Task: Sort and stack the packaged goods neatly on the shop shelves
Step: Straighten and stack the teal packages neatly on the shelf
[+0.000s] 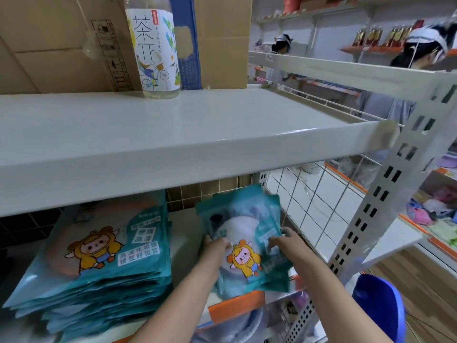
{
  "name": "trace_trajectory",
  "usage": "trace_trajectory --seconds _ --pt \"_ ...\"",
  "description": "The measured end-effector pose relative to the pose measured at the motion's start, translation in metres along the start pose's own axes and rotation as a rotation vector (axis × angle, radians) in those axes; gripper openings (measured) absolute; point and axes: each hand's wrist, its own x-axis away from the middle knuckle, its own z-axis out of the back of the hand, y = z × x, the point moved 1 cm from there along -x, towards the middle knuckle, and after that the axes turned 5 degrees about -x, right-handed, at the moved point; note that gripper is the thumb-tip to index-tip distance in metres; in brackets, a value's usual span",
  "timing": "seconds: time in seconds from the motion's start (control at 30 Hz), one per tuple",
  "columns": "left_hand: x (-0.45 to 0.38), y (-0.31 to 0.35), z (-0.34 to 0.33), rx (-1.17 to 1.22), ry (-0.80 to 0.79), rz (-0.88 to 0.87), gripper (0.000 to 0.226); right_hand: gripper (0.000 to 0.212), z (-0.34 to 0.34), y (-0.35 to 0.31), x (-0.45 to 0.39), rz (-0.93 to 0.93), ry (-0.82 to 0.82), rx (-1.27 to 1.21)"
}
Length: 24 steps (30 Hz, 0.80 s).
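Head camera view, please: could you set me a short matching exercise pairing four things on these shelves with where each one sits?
Things:
1. tea bottle
2. tall stack of teal packets
3. teal packets in both hands
4. cardboard boxes

Places:
A. lower shelf, left side
B. behind the bottle, upper shelf
C. lower shelf, beside the wire grid
D. upper shelf, standing upright

Pairs: 1-D, 2-A, 3-C, 4-B

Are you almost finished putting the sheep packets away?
Partly. One tall stack of teal packets already lies on the lower shelf. Left hand and right hand hold a second small bundle beside it, not yet squared up. How many remain is out of view.
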Motion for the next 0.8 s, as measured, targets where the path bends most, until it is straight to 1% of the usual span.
trace_trajectory --seconds 0.07,0.13,0.2,0.23,0.3,0.4,0.47,0.53,0.63,0.73,0.8 --pt "-0.003 0.01 0.0 0.03 -0.007 -0.137 0.066 0.036 -0.002 -0.01 0.005 0.146 -0.011 -0.157" --pt "0.002 0.025 0.002 0.01 0.01 -0.292 0.073 0.035 -0.005 -0.02 0.012 0.279 0.001 -0.258" --pt "0.007 0.032 0.004 0.0 0.039 -0.427 0.069 0.036 -0.008 -0.023 0.017 0.361 0.035 -0.306" --pt "0.007 0.03 0.004 -0.003 0.036 -0.455 0.067 0.037 -0.009 -0.022 0.018 0.375 0.044 -0.33" --pt "0.008 0.019 0.005 -0.026 0.008 -0.441 0.063 0.04 -0.012 -0.013 0.02 0.353 0.034 -0.349" --pt "0.007 0.005 0.003 -0.098 -0.034 -0.351 0.063 0.033 -0.017 0.004 0.02 0.263 -0.011 -0.243" --pt "0.007 0.002 0.002 -0.168 -0.027 -0.351 0.063 0.031 -0.018 0.009 0.019 0.251 -0.008 -0.189" --pt "0.009 0.005 0.003 -0.219 -0.02 -0.356 0.064 0.031 -0.017 0.008 0.02 0.264 0.012 -0.19" --pt "0.023 0.017 0.004 -0.283 0.018 -0.383 0.065 0.024 -0.016 -0.003 0.028 0.322 0.103 -0.2" --pt "0.049 0.038 0.007 -0.33 0.145 -0.435 0.065 0.015 -0.017 -0.026 0.04 0.442 0.231 -0.18" --pt "0.065 0.057 0.014 -0.384 0.22 -0.487 0.06 0.014 -0.018 -0.046 0.049 0.528 0.281 -0.126"
